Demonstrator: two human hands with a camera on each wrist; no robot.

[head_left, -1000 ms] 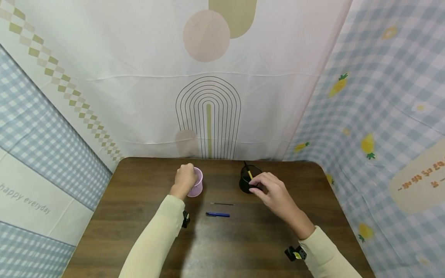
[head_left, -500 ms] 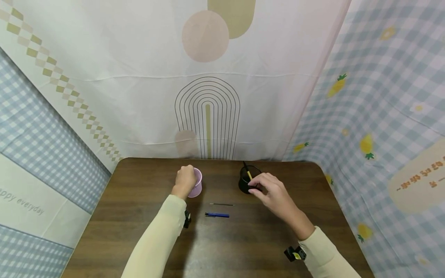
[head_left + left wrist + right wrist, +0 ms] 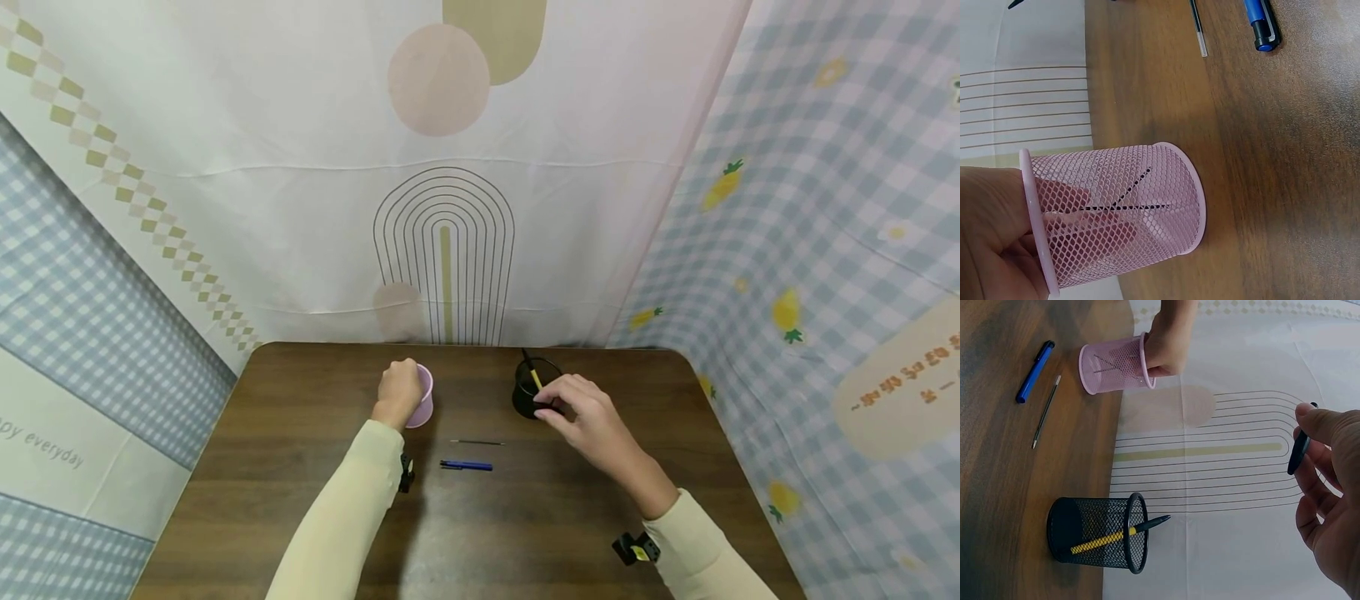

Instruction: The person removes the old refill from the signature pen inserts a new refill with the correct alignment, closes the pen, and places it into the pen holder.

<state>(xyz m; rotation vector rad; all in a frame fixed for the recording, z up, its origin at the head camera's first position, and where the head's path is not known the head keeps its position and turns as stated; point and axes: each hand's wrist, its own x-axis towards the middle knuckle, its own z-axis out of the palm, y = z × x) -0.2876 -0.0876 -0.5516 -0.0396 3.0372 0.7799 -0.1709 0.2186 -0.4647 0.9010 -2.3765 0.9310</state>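
My left hand [image 3: 400, 390] reaches over the rim of a pink mesh pen cup [image 3: 1110, 215], its fingers inside. Through the mesh, two thin dark sticks [image 3: 1125, 207] show beside the fingers; I cannot tell whether the fingers pinch one. My right hand [image 3: 1335, 469] is raised above table height, pinching a short black tapered piece [image 3: 1299, 452] between thumb and fingers. Below it stands a black mesh pen cup [image 3: 1091, 525], with a yellow-and-black pen [image 3: 1107, 540] leaning inside and its dark tip above the rim.
Between the cups and the near edge, a thin pen refill [image 3: 477, 442] and a blue pen [image 3: 467, 465] lie on the brown wooden table [image 3: 525, 533]. A printed cloth [image 3: 315, 242] hangs behind the table, with checked cloth [image 3: 847, 250] along the right side.
Both hands keep nearly the same place and hold. Everything in the head view shifts very slightly left as the camera turns.
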